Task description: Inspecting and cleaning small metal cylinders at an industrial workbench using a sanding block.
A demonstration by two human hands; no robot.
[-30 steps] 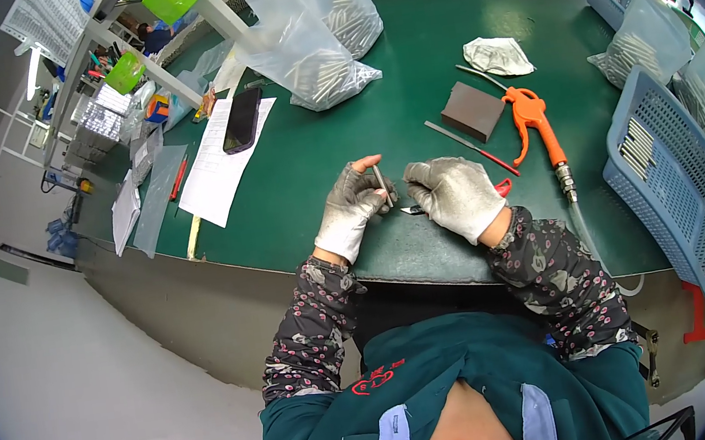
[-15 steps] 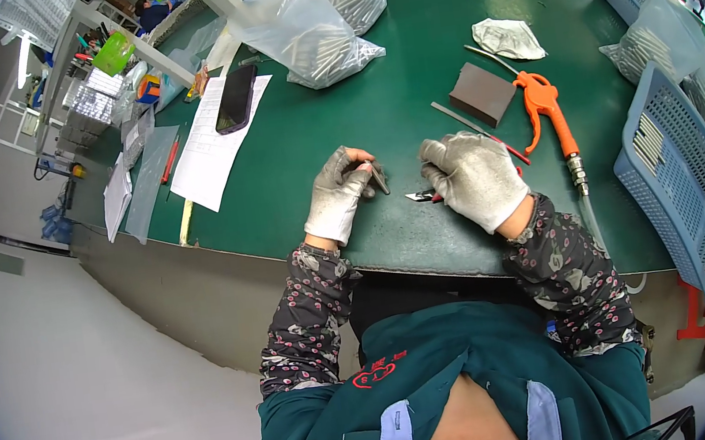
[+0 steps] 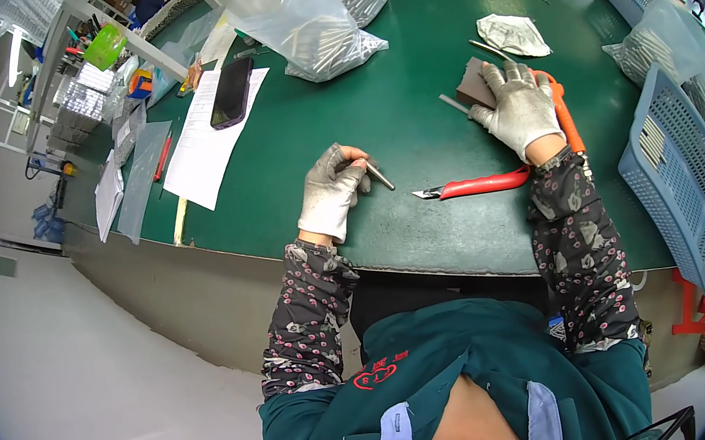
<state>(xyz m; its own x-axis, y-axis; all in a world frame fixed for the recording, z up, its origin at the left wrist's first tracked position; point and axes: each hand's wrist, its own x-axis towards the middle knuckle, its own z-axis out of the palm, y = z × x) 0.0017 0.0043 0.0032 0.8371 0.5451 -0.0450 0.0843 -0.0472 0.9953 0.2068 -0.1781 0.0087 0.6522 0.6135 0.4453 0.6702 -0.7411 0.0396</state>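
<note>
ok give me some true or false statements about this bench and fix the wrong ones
1. The gloved left hand holds a thin grey metal rod. True.
2. The gloved right hand grips the long red-handled, metal-tipped tool. False: it lies on the green tabletop; that hand partly covers a brown block.
3. A black rectangular phone lies on white paper. True.
4. The blue perforated plastic basket is empty. False: it holds pale grey rods.

Bright, even, whitish light fills the view, with a glowing tube light (image 3: 15, 57) at the far left, a pale sheen on the near part of the green tabletop (image 3: 427, 241), and fisheye distortion bowing straight edges toward a black rim
</note>
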